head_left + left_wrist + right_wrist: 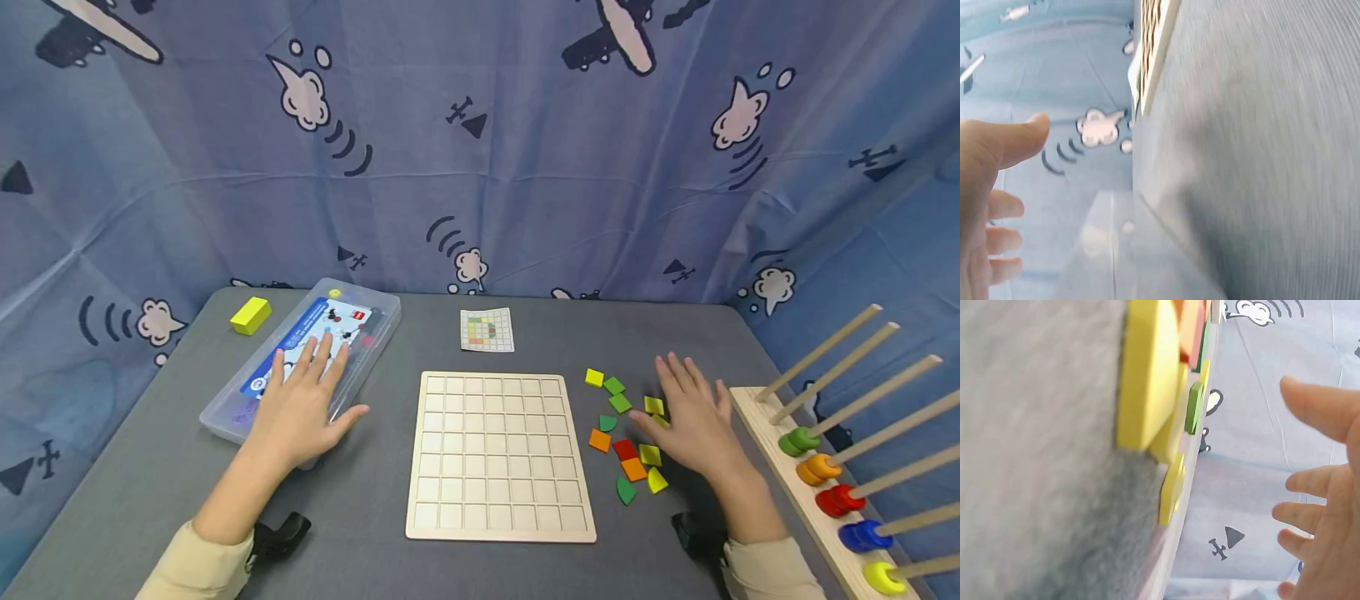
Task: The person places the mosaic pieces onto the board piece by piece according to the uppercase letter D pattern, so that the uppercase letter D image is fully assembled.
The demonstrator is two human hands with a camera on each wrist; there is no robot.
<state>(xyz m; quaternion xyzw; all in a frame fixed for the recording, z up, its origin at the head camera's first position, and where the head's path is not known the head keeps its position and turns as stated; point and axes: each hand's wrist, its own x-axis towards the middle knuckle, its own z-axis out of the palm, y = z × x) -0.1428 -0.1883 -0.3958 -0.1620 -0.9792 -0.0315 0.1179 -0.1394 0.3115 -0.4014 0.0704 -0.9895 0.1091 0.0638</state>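
Observation:
My left hand [298, 408] is spread over the clear plastic box [378, 333] with its printed label, fingers straight and holding nothing. In the left wrist view its thumb [1022, 140] stands apart from the fingers, above the box's edge [1110, 250]. My right hand [693, 417], also with straight, spread fingers, hovers beside the small coloured tiles; in the right wrist view yellow tiles [1147, 381] lie below it. The tiles include an orange square [633, 470], a red one [624, 450] and a green quarter-round [626, 490]. Left of them lies the wooden grid board [501, 457].
A small card with a coloured grid pattern [487, 330] lies behind the board. At the back left sits a yellow block [251, 316]. Along the right edge stands a wooden peg rack [795, 492] with coloured rings and long sticks. A patterned curtain [480, 150] hangs behind the table.

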